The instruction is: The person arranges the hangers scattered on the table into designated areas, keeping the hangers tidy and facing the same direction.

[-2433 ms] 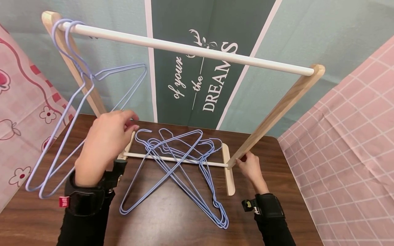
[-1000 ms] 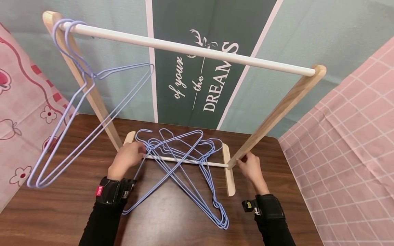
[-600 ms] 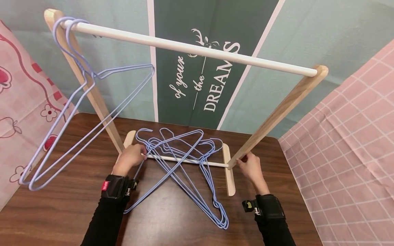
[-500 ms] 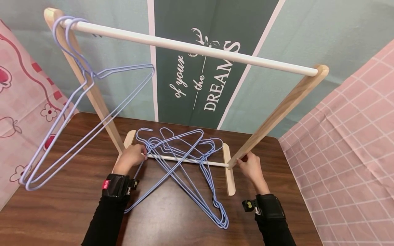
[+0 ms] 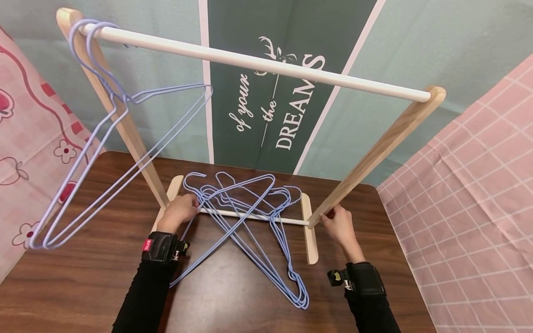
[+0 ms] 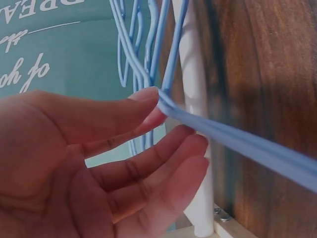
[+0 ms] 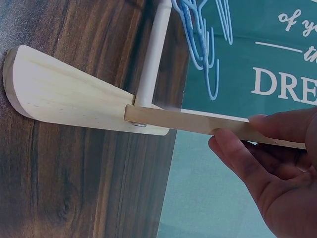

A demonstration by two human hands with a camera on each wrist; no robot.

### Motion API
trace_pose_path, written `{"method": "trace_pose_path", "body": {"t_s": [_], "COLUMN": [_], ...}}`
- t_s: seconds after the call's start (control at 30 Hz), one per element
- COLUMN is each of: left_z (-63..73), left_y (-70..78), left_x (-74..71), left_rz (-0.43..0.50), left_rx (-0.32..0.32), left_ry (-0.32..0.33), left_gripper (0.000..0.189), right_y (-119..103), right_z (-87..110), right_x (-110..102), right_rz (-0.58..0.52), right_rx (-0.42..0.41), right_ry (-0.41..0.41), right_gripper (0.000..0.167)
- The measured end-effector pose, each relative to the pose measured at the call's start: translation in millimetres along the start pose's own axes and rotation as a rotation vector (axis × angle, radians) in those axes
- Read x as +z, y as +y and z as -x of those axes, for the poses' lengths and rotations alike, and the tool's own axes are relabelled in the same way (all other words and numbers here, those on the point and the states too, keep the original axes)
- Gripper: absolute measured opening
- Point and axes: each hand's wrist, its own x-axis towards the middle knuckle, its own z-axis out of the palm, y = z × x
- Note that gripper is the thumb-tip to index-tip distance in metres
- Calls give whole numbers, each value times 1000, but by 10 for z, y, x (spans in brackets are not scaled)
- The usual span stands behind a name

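My left hand is low at the left end of a loose pile of blue wire hangers. In the left wrist view, its thumb and index finger pinch the bent wire of a clothes hanger, while the other fingers curl loosely near the white lower bar. My right hand grips the right wooden upright of a clothes rack near its foot, thumb on one side and fingers on the other. Two more blue hangers hang from the left end of the top bar.
Several hangers overlap across the rack's lower bar, between its wooden feet. The rack stands on a dark wood table. Behind is a green printed cloth; pink cloths flank both sides.
My left hand has come down from beside the hanging hangers to the pile and taken hold of a hanger there. The two hanging hangers sway slightly. My right hand has stayed put.
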Motion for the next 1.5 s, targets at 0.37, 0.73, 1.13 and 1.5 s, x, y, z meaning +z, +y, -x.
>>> {"method": "trace_pose_path", "body": {"t_s": [0.37, 0.73, 1.13, 1.5], "left_z": [-58, -64, -76, -60], "left_y": [-11, -9, -29, -7], "left_x": [34, 55, 82, 55], "left_rz": [-4, 6, -18, -16], "left_rx": [-2, 8, 15, 21], "left_ry": [25, 30, 57, 54], "left_gripper": [6, 9, 9, 12], "right_y": [-14, -19, -13, -7], "right_z": [4, 9, 20, 28], "right_x": [-5, -7, 1, -7], "right_rz": [-3, -2, -13, -13], "right_rx": [-2, 0, -13, -20], "right_ry": [-11, -11, -1, 2], "right_gripper": [25, 25, 25, 25]}}
